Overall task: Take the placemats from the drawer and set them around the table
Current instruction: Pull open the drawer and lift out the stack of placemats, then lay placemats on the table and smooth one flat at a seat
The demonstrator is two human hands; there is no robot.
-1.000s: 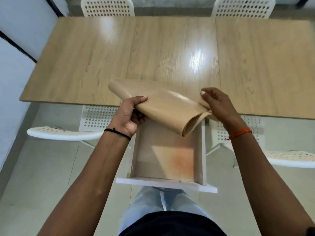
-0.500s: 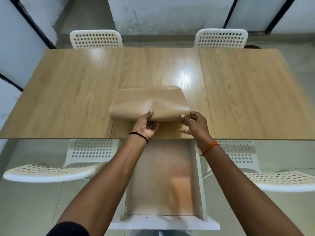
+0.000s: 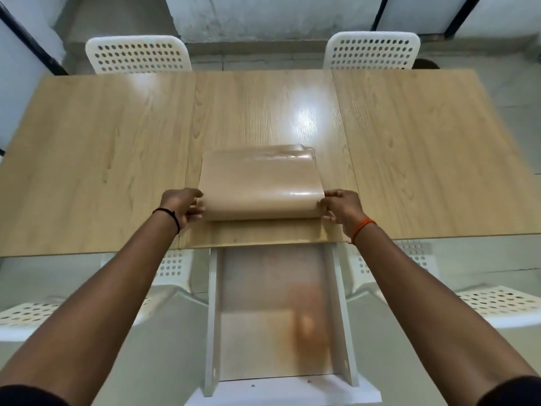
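Observation:
A stack of tan placemats [image 3: 260, 183], curved and glossy, lies on the wooden table [image 3: 96, 159] near its front edge at the middle. My left hand [image 3: 183, 205] grips the stack's near left corner, thumb on top. My right hand [image 3: 341, 205] pinches the near right corner. Below the table edge the white drawer [image 3: 341, 312] stands pulled out, and its floor shows an orange stain.
Two white perforated chairs [image 3: 137, 55] [image 3: 371, 51] stand at the table's far side. Two more white chairs [image 3: 26, 315] [image 3: 497, 303] flank the drawer on my side. A grey wall runs behind the table.
Both hands lifted the bent placemats out of the drawer and onto the table, then slid apart to the stack's near corners. The stack now lies flatter and farther from the edge.

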